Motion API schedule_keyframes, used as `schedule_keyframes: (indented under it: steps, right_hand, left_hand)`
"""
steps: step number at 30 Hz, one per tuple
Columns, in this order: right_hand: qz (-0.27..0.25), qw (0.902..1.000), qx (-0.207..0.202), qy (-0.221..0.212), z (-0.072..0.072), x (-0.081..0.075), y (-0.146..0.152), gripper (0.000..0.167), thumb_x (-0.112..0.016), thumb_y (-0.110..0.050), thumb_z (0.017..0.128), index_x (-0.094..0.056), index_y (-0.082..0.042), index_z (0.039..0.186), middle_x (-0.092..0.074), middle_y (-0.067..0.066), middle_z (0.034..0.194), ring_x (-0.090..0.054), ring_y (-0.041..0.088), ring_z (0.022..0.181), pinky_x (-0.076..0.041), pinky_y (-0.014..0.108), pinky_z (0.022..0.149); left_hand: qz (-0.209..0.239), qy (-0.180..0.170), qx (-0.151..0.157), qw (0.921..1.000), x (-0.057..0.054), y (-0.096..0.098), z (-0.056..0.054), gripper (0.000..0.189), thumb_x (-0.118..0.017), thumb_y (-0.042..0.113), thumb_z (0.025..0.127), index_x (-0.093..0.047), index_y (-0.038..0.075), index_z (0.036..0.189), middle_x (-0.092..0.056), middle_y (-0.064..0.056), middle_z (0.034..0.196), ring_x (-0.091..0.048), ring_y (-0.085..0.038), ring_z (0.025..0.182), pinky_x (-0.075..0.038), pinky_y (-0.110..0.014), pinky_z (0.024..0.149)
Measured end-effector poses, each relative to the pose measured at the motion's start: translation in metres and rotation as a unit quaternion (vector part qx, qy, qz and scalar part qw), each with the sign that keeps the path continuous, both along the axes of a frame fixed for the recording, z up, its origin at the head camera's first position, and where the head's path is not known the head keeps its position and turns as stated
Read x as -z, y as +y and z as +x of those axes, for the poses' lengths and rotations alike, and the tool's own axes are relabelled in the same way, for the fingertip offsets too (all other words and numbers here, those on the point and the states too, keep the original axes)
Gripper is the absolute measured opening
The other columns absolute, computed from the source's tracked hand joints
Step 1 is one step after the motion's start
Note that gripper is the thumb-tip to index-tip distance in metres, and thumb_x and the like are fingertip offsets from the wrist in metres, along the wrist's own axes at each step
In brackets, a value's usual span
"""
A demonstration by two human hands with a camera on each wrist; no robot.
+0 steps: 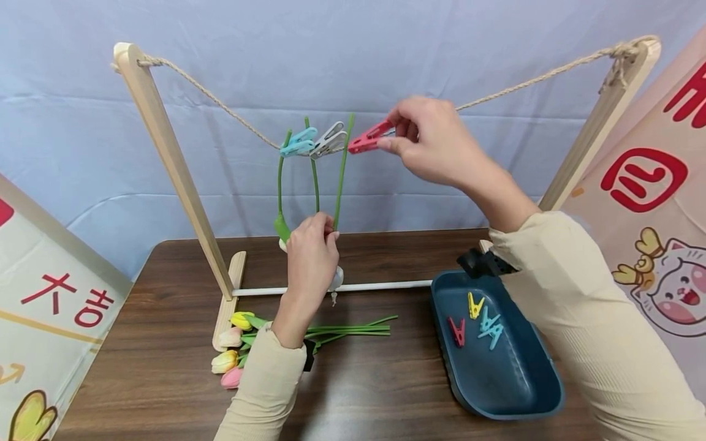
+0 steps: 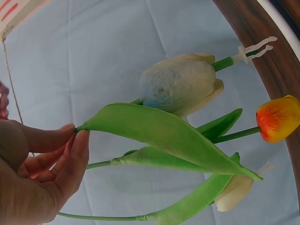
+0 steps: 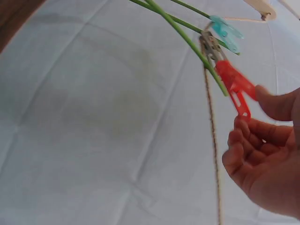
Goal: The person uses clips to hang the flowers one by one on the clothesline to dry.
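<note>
My left hand (image 1: 313,257) pinches the green stem (image 1: 343,165) of an artificial tulip, just above its long leaf (image 2: 140,124). The stem's upper end crosses the rope (image 1: 529,82). Between thumb and fingers, my right hand (image 1: 436,141) holds a red clothespin (image 1: 364,139) by its handles. Its tip meets the stem at the rope; I cannot tell whether it is clamped. To the left, a light blue clothespin (image 1: 298,142) and a grey clothespin (image 1: 329,141) hold two other stems on the rope. White-blue (image 2: 178,84) and orange-yellow tulip heads (image 2: 276,119) hang below.
A wooden frame (image 1: 176,177) carries the rope, with a white bar (image 1: 386,286) low down. Several tulips (image 1: 226,361) lie on the table (image 1: 386,380) at left. A blue basin (image 1: 496,392) at right holds several clothespins (image 1: 456,331).
</note>
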State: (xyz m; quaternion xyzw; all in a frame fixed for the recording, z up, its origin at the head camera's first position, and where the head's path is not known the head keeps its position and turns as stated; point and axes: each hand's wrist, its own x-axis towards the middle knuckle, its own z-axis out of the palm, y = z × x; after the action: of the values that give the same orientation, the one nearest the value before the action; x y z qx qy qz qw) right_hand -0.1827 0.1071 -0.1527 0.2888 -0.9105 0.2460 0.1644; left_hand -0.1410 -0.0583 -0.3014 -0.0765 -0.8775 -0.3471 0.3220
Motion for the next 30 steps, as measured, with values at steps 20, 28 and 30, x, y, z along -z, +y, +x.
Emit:
schedule_keyframes:
  steps: [20,28,30]
  right_hand:
    - [0.008,0.998,0.062,-0.015,-0.015,-0.008,-0.022,0.015,-0.057,-0.007,0.087,-0.067,0.004,0.084,-0.062,0.015,0.079,-0.05,0.026,0.074,-0.034,0.031,0.062]
    - [-0.003,0.9973,0.064,-0.037,-0.014,-0.005,-0.027,0.02,-0.058,-0.013,0.089,-0.069,0.002,0.082,-0.062,0.012,0.072,-0.049,0.023,0.066,-0.033,0.03,0.061]
    - [-0.005,0.997,0.067,-0.039,-0.013,-0.005,-0.028,0.021,-0.058,-0.014,0.089,-0.069,0.001,0.08,-0.061,0.012,0.069,-0.047,0.022,0.063,-0.033,0.03,0.06]
  left_hand:
    - [-0.003,-0.018,0.001,0.9998,0.001,-0.005,0.0,0.006,-0.067,-0.005,0.078,-0.062,-0.002,0.081,-0.063,-0.013,0.075,-0.061,-0.028,0.071,-0.046,-0.044,0.068]
    - [-0.035,0.014,0.025,0.999,0.001,-0.002,0.001,0.021,-0.064,-0.011,0.074,-0.05,0.002,0.067,-0.052,-0.009,0.061,-0.053,-0.026,0.056,-0.042,-0.04,0.052]
    - [-0.037,0.019,0.031,0.9987,0.001,-0.001,0.001,0.021,-0.063,-0.011,0.074,-0.05,0.003,0.067,-0.051,-0.009,0.06,-0.052,-0.025,0.055,-0.041,-0.039,0.052]
